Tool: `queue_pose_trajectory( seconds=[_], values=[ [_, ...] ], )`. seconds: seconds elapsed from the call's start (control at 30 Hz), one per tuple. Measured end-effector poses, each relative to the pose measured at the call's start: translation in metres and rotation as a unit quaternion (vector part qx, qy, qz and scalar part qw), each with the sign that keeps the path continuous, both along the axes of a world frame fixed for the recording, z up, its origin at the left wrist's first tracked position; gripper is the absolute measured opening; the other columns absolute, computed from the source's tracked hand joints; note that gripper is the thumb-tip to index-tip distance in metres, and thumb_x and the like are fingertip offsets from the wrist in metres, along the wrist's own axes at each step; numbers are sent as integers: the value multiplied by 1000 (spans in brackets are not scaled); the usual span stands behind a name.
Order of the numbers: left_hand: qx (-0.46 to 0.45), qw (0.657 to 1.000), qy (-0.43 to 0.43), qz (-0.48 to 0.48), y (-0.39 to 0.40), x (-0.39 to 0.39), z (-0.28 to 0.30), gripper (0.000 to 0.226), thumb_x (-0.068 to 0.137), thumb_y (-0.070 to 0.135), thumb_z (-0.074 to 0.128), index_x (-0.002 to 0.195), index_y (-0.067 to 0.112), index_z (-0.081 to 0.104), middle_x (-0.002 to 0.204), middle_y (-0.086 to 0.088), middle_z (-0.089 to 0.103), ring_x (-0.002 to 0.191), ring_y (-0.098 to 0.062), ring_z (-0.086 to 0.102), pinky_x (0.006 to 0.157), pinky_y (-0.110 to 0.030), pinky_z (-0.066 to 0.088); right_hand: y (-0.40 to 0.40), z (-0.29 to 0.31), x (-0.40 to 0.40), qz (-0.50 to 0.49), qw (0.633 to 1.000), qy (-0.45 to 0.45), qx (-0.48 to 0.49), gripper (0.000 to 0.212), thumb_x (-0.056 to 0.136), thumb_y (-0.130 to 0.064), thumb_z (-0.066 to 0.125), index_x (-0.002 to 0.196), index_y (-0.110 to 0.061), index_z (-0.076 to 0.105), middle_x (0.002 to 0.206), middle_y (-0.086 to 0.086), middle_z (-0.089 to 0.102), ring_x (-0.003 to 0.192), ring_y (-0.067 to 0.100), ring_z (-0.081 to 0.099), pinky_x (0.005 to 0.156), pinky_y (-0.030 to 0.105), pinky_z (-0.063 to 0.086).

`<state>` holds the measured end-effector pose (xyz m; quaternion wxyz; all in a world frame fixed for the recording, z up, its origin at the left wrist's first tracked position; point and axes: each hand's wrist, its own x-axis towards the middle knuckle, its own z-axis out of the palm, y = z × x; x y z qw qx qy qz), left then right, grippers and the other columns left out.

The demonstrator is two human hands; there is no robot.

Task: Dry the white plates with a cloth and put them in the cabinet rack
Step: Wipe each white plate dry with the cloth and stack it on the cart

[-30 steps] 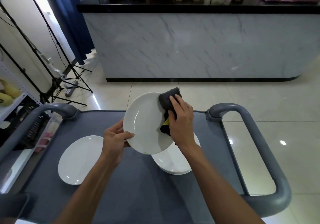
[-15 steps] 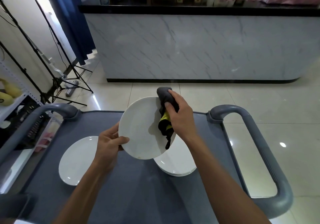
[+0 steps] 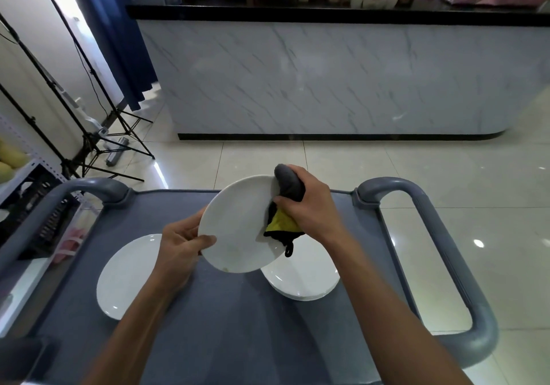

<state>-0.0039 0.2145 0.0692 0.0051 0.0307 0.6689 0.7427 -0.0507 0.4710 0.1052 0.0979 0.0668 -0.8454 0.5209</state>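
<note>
The drying step is in hand. At the centre of the frame the left hand (image 3: 181, 240) pinches the lower-left rim of a tilted white plate (image 3: 238, 226), thumb on its face. The right hand (image 3: 309, 206) is clenched round a bunched grey cloth (image 3: 287, 182) with a yellow and black side showing below, and presses it against the plate's upper-right rim.

Below these lies a grey cart top (image 3: 223, 325). On it, at lower left, rests 1 single plate (image 3: 125, 280). Just right of centre sits a plate stack (image 3: 300, 277), seemingly 2 deep, though the edges are too faint to be sure.

A small yellowish mark shows near the held plate's lower edge, so the next move probably calls for working the cloth round the remaining rim and face while the left hand turns the plate. Then comes the carry to the cabinet rack, which is not in view.

No brand, label or writing can be read anywhere; the bottles on the shelves at the top of the frame are too small and dark.
</note>
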Motion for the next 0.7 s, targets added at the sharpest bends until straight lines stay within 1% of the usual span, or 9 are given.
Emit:
queue_pose_trajectory(
  seconds=[0.13, 0.27, 0.37, 0.47, 0.53, 0.6, 0.63, 0.7],
  values=[
    [-23, 1000, 11, 4, 0, -3, 1, 67, 80, -23, 56, 114, 32, 76, 104, -5, 77, 90, -18, 72, 66, -26, 56, 1, -5, 3, -11, 1000, 15, -3, 48, 76, -17, 79, 119, -30, 61, 108, -18, 65, 101, 1, 60, 84, 14, 48],
    [-26, 999, -5, 22, 4, -7, -3, 65, 77, -22, 58, 106, 32, 78, 98, -4, 78, 86, -16, 71, 65, -27, 56, 1, -7, 8, -29, 998, 47, 1, 42, 78, -15, 77, 114, -27, 62, 104, -15, 65, 97, 4, 60, 81, 16, 48],
    [-13, 998, -42, 36, 7, -11, -8, 56, 77, -19, 60, 101, 27, 80, 96, -8, 77, 87, -24, 71, 71, -37, 59, 1, -7, 14, -43, 996, 76, -3, 38, 79, -13, 75, 114, -24, 63, 105, -12, 65, 97, 6, 60, 83, 20, 48],
    [9, 996, -74, 41, 11, -13, -13, 46, 79, -15, 60, 100, 20, 80, 100, -15, 75, 91, -30, 69, 80, -44, 59, 3, -7, 20, -52, 994, 95, -2, 36, 81, -14, 74, 113, -24, 62, 105, -12, 64, 98, 10, 60, 85, 30, 52],
    [28, 995, -87, 41, 15, -13, -14, 41, 81, -14, 59, 102, 16, 78, 101, -16, 75, 93, -29, 69, 82, -42, 58, 5, -7, 24, -58, 992, 109, -1, 33, 83, -14, 73, 112, -25, 61, 104, -12, 63, 97, 12, 60, 84, 37, 53],
    [49, 994, -94, 40, 19, -12, -15, 38, 84, -14, 57, 103, 12, 77, 100, -14, 75, 92, -26, 68, 79, -34, 59, 8, -9, 27, -66, 990, 122, 0, 30, 85, -15, 73, 111, -26, 61, 102, -14, 62, 96, 15, 60, 82, 41, 52],
    [61, 993, -98, 40, 21, -11, -16, 37, 85, -13, 55, 105, 11, 76, 100, -12, 75, 92, -24, 68, 79, -32, 58, 9, -9, 28, -70, 989, 130, 3, 30, 86, -16, 73, 111, -27, 61, 102, -16, 61, 96, 16, 60, 81, 42, 52],
    [90, 989, -112, 37, 22, -9, -18, 34, 88, -9, 52, 107, 8, 75, 101, -11, 74, 96, -25, 68, 86, -38, 57, 13, -10, 30, -76, 986, 146, 6, 30, 86, -17, 73, 110, -28, 59, 102, -19, 59, 96, 17, 60, 80, 43, 51]
  ],
)
